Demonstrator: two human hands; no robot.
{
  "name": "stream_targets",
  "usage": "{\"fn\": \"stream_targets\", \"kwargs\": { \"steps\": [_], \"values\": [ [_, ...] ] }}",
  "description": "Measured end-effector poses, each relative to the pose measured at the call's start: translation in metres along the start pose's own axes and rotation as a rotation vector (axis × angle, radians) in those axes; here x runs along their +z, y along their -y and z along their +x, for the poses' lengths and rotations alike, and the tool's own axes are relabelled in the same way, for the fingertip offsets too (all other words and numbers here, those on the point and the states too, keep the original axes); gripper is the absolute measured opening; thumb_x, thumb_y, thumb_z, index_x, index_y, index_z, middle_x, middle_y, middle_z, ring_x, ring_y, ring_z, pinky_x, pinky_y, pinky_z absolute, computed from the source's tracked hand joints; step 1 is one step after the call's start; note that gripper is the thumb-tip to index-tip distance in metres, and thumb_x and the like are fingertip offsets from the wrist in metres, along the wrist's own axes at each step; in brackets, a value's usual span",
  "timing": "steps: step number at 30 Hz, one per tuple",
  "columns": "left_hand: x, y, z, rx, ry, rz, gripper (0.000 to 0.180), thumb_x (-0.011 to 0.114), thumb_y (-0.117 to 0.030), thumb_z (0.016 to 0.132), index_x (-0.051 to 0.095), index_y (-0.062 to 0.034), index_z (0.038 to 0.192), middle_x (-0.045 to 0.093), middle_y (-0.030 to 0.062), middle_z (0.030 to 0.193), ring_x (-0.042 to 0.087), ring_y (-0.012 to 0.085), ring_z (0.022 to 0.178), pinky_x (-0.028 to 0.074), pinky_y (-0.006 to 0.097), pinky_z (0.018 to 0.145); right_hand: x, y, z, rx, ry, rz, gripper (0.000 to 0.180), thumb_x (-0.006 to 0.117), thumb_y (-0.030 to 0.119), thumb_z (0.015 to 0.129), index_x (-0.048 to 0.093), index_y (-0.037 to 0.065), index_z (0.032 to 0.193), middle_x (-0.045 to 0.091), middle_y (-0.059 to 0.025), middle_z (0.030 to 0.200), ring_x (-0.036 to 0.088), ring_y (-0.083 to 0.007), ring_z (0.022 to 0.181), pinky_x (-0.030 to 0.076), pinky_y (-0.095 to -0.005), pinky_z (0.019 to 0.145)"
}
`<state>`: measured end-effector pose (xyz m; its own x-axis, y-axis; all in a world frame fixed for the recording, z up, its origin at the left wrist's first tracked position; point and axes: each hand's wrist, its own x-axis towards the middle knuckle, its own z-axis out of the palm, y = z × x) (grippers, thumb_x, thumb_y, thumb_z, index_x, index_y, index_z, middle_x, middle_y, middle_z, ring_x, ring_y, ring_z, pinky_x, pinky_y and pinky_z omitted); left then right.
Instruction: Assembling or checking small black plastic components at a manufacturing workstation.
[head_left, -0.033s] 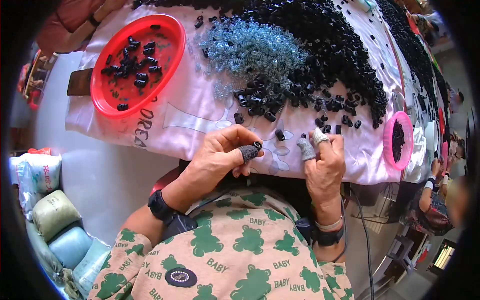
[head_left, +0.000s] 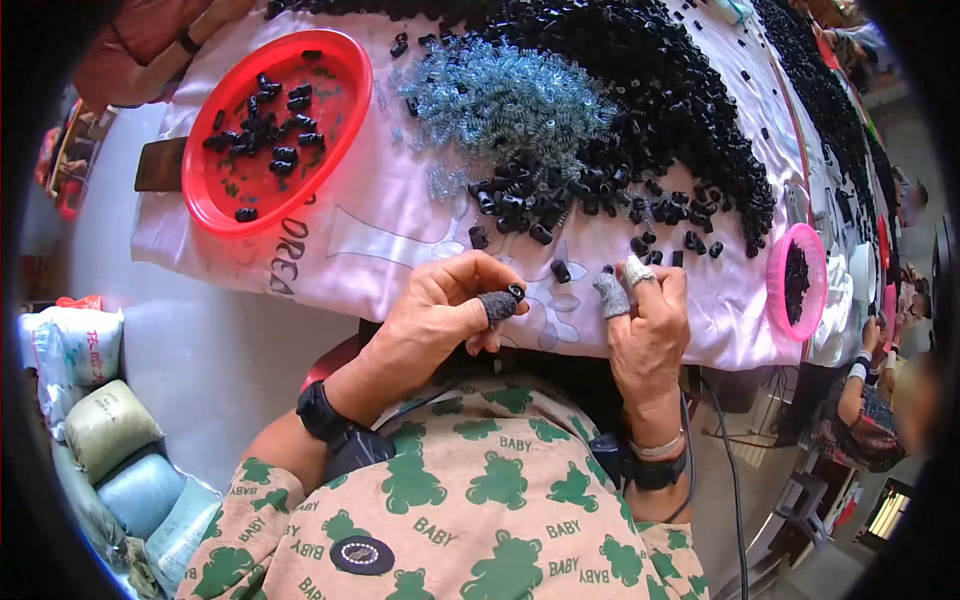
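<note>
left hand (head_left: 430, 312): grasping; thumb and forefinger pinch a small black tubular piece (head_left: 516, 291), ring-like end up, likely so the opening stays in sight
held piece, where: just above the near edge of the surface (head_left: 725, 315), left of the right hand
right hand (head_left: 648, 335): fingers curled, small dark bit at thumb tip; can't tell if gripped
finger covers: grey cover (head_left: 497, 307) on left thumb, two more on right thumb and forefinger; probably for grip or skin protection
loose pieces (head_left: 513, 205): strewn between near edge and big black heap (head_left: 690, 110), seemingly kept within easy reach
clear coil springs (head_left: 510, 95): piled beside heap, toward far edge, apparently grouped by kind
red tray (head_left: 357, 110): at left edge, black pieces inside; rim likely stops rolling
pink basket (head_left: 818, 285): near right corner, dark small parts inside, presumably kept separate from the heap
</note>
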<state>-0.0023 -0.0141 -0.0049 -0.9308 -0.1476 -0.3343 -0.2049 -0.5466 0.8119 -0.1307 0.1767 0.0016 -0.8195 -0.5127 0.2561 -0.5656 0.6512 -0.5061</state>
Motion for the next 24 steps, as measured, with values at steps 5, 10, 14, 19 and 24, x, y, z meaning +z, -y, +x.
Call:
{"fn": "stream_targets", "kwargs": {
  "steps": [5, 10, 14, 19, 24],
  "values": [
    [0.001, 0.001, -0.001, 0.015, 0.002, -0.025, 0.017, 0.061, -0.01, 0.092, 0.06, 0.0004, 0.106, 0.068, 0.0097, 0.094, 0.057, 0.006, 0.062, 0.044, 0.019, 0.054, 0.01, 0.005, 0.003, -0.048, -0.016, -0.038, 0.022, 0.069, 0.004, 0.075, 0.067, 0.003, 0.097, 0.056, -0.0121, 0.094, 0.06, -0.03, 0.082, 0.05, -0.0392, 0.067],
    [0.003, -0.001, -0.003, 0.014, 0.0, 0.016, 0.016, 0.061, -0.01, 0.093, 0.06, 0.0001, 0.105, 0.068, 0.0094, 0.093, 0.055, 0.0051, 0.062, 0.044, 0.018, 0.055, 0.014, -0.001, 0.003, -0.23, 0.002, -0.134, 0.026, 0.066, -0.001, 0.07, 0.066, 0.002, 0.096, 0.056, -0.0124, 0.094, 0.058, -0.0314, 0.084, 0.049, -0.0387, 0.071],
    [0.007, -0.002, -0.005, -0.037, 0.055, -0.065, 0.017, 0.061, -0.011, 0.093, 0.061, -0.0004, 0.107, 0.068, 0.0092, 0.092, 0.055, 0.0053, 0.063, 0.044, 0.018, 0.055, 0.012, -0.007, 0.004, -0.267, 0.01, -0.036, 0.029, 0.064, -0.005, 0.069, 0.066, 0.002, 0.097, 0.057, -0.013, 0.094, 0.057, -0.0315, 0.084, 0.048, -0.0381, 0.072],
    [0.007, 0.001, -0.003, -0.087, 0.068, -0.09, 0.022, 0.063, -0.013, 0.092, 0.061, -0.0004, 0.11, 0.068, 0.0089, 0.093, 0.055, 0.0058, 0.063, 0.044, 0.019, 0.056, 0.011, -0.008, 0.003, -0.236, 0.043, 0.264, 0.037, 0.057, -0.013, 0.07, 0.065, 0.001, 0.103, 0.059, -0.014, 0.094, 0.06, -0.0305, 0.086, 0.049, -0.0363, 0.075],
    [0.006, 0.001, -0.004, -0.075, 0.077, -0.064, 0.022, 0.063, -0.013, 0.092, 0.062, -0.0001, 0.11, 0.068, 0.0082, 0.093, 0.056, 0.0059, 0.065, 0.045, 0.019, 0.057, 0.004, 0.008, -0.001, -0.205, 0.129, 0.568, 0.035, 0.058, -0.015, 0.075, 0.065, 0.001, 0.105, 0.061, -0.0118, 0.096, 0.064, -0.0232, 0.086, 0.05, -0.0289, 0.076]
  ]
}}
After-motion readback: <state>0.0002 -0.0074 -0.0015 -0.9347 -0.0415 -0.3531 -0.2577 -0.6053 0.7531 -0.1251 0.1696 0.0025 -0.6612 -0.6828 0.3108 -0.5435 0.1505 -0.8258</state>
